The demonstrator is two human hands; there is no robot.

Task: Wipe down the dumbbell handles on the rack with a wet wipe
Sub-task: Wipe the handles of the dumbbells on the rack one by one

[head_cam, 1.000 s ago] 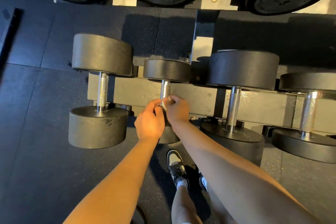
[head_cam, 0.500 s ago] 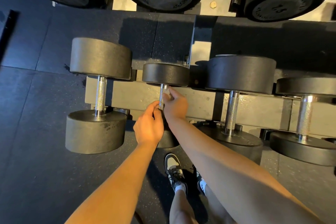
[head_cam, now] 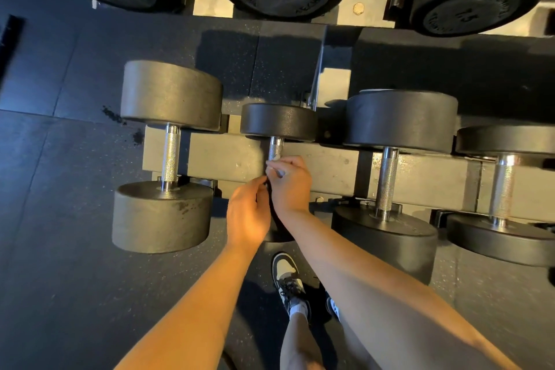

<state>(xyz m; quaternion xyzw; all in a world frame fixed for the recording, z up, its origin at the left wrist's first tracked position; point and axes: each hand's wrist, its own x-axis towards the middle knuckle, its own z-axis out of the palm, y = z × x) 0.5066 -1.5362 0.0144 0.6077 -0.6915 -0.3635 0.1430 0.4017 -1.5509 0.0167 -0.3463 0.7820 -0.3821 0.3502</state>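
The wet wipe (head_cam: 272, 166) is pinched round the handle (head_cam: 275, 148) by the right hand (head_cam: 290, 185), at one o'clock of the curled left hand (head_cam: 247, 216), whose hold cannot be told; full wrapping and twisting is advised.

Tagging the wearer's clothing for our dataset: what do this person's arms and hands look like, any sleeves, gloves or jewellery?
The left forearm and right forearm are bare as far as the frame shows; no sleeve comes into view. The left hand and right hand wear no gloves, and no watch, bracelet or ring shows.
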